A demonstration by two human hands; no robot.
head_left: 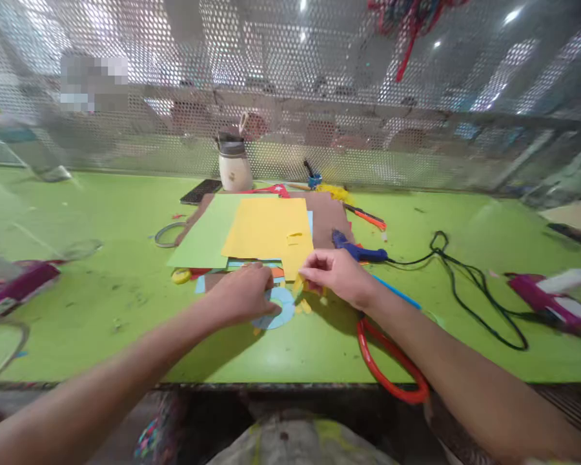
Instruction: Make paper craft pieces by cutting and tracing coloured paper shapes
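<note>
My left hand (244, 294) is closed on a light blue paper ring (285, 302), its thumb lying over the ring's left side. To its right, the fingers of my right hand (339, 274) pinch a small yellow paper strip (297, 284), close to the ring's edge. Little yellow paper pieces (303, 306) lie on the green tabletop beside the ring. Just beyond both hands, a yellow paper sheet (266, 226) rests over a green sheet (203, 232) and a brown sheet (326, 219).
Right of the sheets lies a blue glue gun (358, 250) with a black cord (459, 284). Orange-handled cutter (370, 218) and white jug (235, 165) stand farther back. A red loop (392, 368) hangs over the front edge. Purple objects (552, 300) sit at the right. A perforated metal screen (290, 84) rises behind.
</note>
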